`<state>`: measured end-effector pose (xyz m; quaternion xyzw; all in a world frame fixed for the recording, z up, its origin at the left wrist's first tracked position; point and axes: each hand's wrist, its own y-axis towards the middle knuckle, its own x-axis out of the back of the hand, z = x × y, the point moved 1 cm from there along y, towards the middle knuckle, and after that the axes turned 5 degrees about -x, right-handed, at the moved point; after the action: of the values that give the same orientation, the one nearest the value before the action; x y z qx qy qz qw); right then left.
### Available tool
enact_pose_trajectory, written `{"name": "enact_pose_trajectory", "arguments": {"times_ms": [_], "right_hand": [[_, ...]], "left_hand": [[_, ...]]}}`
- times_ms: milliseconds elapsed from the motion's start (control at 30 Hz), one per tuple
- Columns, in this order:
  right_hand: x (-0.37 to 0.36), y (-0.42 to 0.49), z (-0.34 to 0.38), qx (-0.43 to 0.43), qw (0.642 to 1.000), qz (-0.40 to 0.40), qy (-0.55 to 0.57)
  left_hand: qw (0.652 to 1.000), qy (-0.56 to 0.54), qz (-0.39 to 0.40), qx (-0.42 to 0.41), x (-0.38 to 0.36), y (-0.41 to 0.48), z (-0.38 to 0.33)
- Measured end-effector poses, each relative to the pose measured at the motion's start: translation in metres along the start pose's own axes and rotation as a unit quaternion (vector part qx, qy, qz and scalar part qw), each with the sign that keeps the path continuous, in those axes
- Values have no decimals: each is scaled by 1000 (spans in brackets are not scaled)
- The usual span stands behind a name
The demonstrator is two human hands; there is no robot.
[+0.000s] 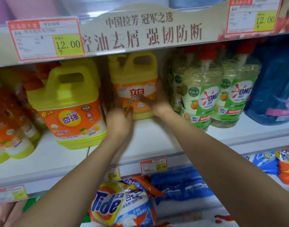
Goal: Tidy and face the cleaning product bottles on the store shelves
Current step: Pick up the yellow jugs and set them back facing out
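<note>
A yellow jug with an orange and white label [137, 82] stands set back on the white shelf [150, 141], its label facing me. My left hand [119, 118] grips its left lower side, thumb across the front. My right hand [156, 99] holds its right side, thumb lying over the label. Both hands are blurred. A larger yellow jug with an orange label [66, 104] stands nearer the shelf front to the left. Clear green-labelled bottles with red pumps [204, 95] stand to the right.
Small orange and yellow bottles [11, 131] crowd the far left. A blue refill pouch [274, 89] sits at far right. The upper shelf's banner and price tags [45, 38] hang just above the jugs. Detergent bags [122, 203] lie on the shelf below.
</note>
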<state>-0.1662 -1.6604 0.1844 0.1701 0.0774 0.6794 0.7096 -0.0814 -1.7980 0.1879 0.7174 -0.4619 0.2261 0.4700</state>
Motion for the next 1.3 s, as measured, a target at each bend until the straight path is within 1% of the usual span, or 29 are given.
{"name": "enact_pose_trajectory", "arguments": {"times_ms": [33,133,200,233,300,333,400,500,533,600,633,700,733,767,800,833,867,900,933,967,1033,1067,1167,1233,1300], "right_hand": [[0,2,-2,-1,1000,-3,-8],[1,5,-6,-8,999,1,-48],[5,-13,7,-14,994,-37,-105],[6,-31,18,-4,992,-56,-113],[5,-82,44,57,992,-80,-73],[1,-110,54,83,993,-72,-39],[-13,-166,68,103,995,3,12],[-49,-232,47,94,983,153,-46],[-61,-251,34,84,977,186,-65],[-83,-285,9,63,968,230,-81],[-93,-300,-4,51,963,249,-88],[-109,-322,-25,12,951,289,-108],[-116,-332,-34,-14,938,322,-128],[-125,-343,-42,-37,915,371,-156],[-134,-356,-51,-57,881,427,-196],[-143,-368,-59,-73,842,477,-244],[-152,-379,-66,-91,804,511,-291],[-159,-387,-72,-107,773,530,-332],[-165,-392,-75,-118,752,539,-362],[-170,-396,-79,-127,740,539,-381],[-177,-400,-84,-138,747,517,-395],[-178,-402,-86,-147,757,504,-389],[-180,-406,-82,-181,794,463,-351],[-178,-400,-69,-182,821,432,-324],[-174,-387,-44,-182,842,413,-295]], "left_hand": [[1000,8,6,-4,5,-3,-4],[998,4,27,-56,19,-15,-9],[993,-27,25,-111,28,-29,0],[989,-52,24,-138,34,-41,6],[978,-108,24,-179,53,-75,21],[973,-124,28,-191,63,-93,32],[969,-132,42,-204,78,-133,56],[968,-100,42,-227,91,-180,91],[968,-99,48,-226,94,-192,101],[975,-80,59,-197,96,-216,124],[982,-68,61,-164,95,-231,138],[993,-45,82,-67,91,-262,174],[991,-34,126,-14,85,-282,199],[980,-34,192,41,80,-304,222],[958,-48,266,98,75,-328,246],[932,-74,321,149,72,-350,266],[911,-108,348,191,71,-371,280],[897,-147,354,222,71,-387,290],[884,-189,352,243,71,-400,297],[869,-223,358,260,70,-409,301],[847,-262,364,286,71,-417,300],[844,-270,362,289,72,-419,300],[856,-262,351,275,76,-418,306],[853,-268,342,291,80,-415,310],[857,-286,312,295,84,-409,308]]}}
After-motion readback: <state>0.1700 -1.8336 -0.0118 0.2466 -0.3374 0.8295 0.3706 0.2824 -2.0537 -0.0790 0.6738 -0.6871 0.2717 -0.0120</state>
